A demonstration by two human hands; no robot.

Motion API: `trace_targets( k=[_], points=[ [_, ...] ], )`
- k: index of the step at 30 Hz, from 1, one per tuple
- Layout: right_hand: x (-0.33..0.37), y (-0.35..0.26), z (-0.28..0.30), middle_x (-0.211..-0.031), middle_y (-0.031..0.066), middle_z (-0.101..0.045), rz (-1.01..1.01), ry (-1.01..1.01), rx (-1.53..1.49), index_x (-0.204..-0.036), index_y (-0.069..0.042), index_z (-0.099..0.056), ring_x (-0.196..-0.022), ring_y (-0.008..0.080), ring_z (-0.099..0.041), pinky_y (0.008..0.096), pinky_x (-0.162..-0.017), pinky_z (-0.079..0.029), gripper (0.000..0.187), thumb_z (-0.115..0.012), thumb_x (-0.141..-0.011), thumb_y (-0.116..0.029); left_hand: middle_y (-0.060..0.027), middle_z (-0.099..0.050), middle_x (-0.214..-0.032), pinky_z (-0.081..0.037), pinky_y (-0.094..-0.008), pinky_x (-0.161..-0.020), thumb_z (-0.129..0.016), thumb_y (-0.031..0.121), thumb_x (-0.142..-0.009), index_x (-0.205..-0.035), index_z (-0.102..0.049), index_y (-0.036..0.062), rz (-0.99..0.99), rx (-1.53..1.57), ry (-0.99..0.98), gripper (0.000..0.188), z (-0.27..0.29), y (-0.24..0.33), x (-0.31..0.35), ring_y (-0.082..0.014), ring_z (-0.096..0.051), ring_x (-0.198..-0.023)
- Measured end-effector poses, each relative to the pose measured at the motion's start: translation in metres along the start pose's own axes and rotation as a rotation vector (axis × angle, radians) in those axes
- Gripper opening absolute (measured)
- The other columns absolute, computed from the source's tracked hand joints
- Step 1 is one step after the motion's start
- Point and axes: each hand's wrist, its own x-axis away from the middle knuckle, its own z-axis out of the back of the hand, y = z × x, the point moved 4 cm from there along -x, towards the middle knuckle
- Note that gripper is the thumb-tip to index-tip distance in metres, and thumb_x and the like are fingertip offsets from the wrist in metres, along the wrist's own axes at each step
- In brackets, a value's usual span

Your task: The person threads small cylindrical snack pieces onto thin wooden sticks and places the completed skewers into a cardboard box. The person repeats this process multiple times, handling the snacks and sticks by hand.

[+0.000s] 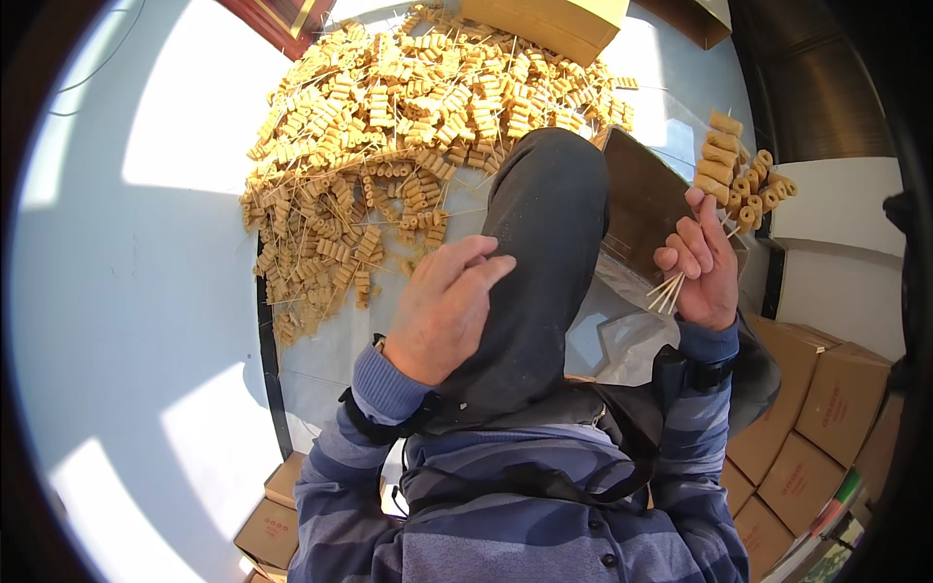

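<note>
My right hand (pixel 704 267) is closed around the thin wooden sticks of several skewers. Their tan, hollow rolled pieces (pixel 720 160) rise above my fingers, and the bare stick ends fan out below. Over my bent knee is my left hand (pixel 442 306), back upward, its fingers drawn together. No stick shows in it, though its palm side is hidden. Beyond it and to the left spreads a large heap of similar skewers (pixel 418 107), lying in many directions, partly in bright sun and partly in shade.
An open cardboard box (pixel 646 199) stands beside my knee, below the held skewers. Another carton (pixel 549 24) sits behind the heap. Crumpled clear plastic (pixel 622 340) lies by my leg. Stacked brown cartons (pixel 802 481) fill the lower right, with more cartons (pixel 267 534) at lower left.
</note>
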Motion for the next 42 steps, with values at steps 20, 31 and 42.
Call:
trace_targets(
  k=[20, 31, 42],
  points=[
    [-0.036, 0.031, -0.001, -0.047, -0.0028, -0.036, -0.106, 0.077, 0.349, -0.117, -0.008, -0.051, -0.040, 0.0156, -0.048, 0.0337, -0.063, -0.053, 0.041, -0.022, -0.110, -0.037, -0.0127, -0.059, -0.120, -0.036, -0.0485, -0.103, -0.067, 0.021, -0.083, -0.124, -0.058, 0.0128, 0.393, -0.642, -0.641, 0.043, -0.184, -0.322, 0.044, -0.0336, -0.055, -0.116],
    [-0.017, 0.016, -0.014, -0.065, 0.0075, -0.056, -0.070, -0.013, 0.442, -0.117, -0.003, -0.051, -0.063, 0.0228, -0.063, 0.0412, -0.074, -0.058, 0.041, -0.028, -0.109, -0.036, -0.0094, -0.067, -0.099, -0.053, -0.0322, -0.085, -0.071, 0.023, -0.090, -0.128, -0.056, 0.0046, 1.058, 0.312, -0.491, 0.045, -0.046, -0.269, 0.019, -0.0165, -0.066, -0.092],
    [0.026, -0.017, -0.086, -0.111, 0.0156, -0.066, 0.305, -0.068, 0.770, -0.115, 0.001, -0.059, -0.106, 0.0233, -0.065, 0.0356, -0.095, -0.051, 0.037, -0.039, -0.108, -0.029, -0.0063, -0.064, -0.110, -0.051, -0.0304, -0.090, -0.061, 0.010, -0.098, -0.139, -0.046, 0.0020, 0.633, 0.633, -0.643, 0.045, 0.092, -0.034, -0.026, -0.0152, -0.063, -0.100]
  ],
)
